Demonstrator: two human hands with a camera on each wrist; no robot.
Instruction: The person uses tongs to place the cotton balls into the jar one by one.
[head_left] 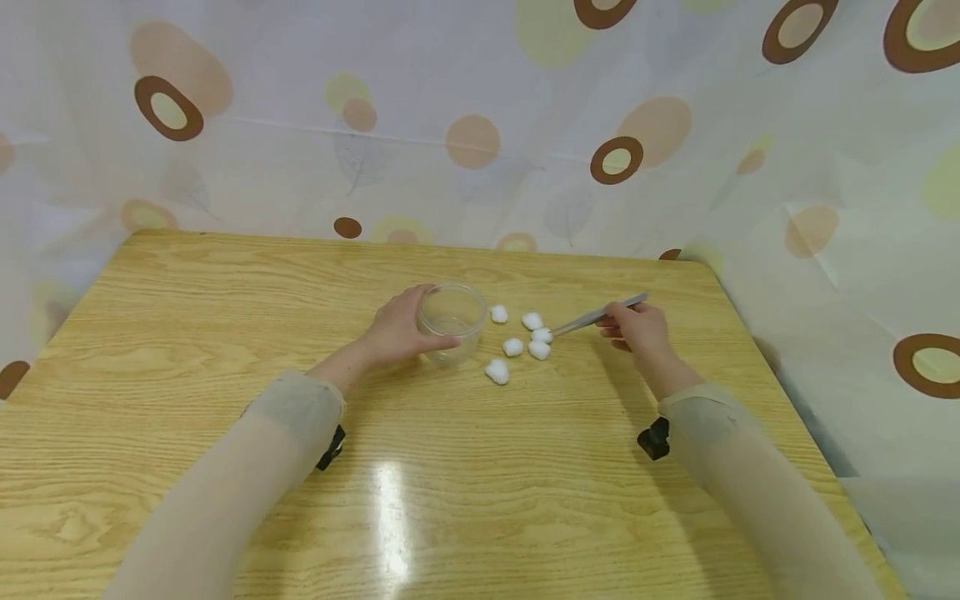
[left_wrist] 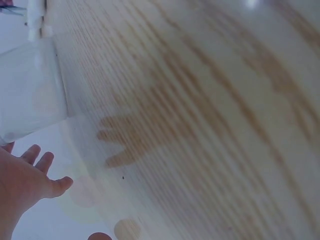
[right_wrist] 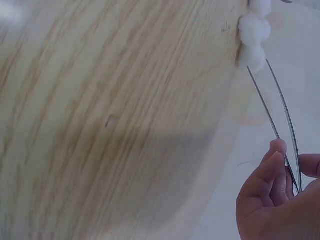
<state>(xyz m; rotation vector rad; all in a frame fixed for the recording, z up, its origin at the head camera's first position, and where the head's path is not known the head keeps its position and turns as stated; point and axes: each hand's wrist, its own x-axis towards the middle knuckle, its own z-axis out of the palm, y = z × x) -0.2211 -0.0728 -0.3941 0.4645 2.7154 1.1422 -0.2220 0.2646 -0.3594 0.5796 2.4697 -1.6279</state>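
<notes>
Gripping a clear plastic cup (head_left: 471, 340) in the left hand (head_left: 400, 329) and a pair of metal tweezers (head_left: 591, 318) in the right hand (head_left: 639, 329), a person works at a wood-grain table (head_left: 540, 475) beside six cotton balls (head_left: 513, 347). The cup stands on the tabletop, mouth upward, just left of the cotton; the left thumb lies across its near side and the fingers reach toward the far side — a hold that probably serves to steady so light a vessel and leaves its mouth uncovered. The right fingers and thumb pinch the tweezers well back from the points, apparently so that the hand stays off the cotton and the slim ends reach in alone. The right wrist view shows the prongs parted at the edge of the nearest cotton ball (head_left: 542, 335) — a gap that suggests light finger pressure — though whether metal touches fluff cannot be told. Three of the balls sit bunched at the tweezers' end, while the other three lie loosely scattered toward the cup. Behind the table hangs a pale curtain (head_left: 472, 196) printed with brown and peach rounds.
</notes>
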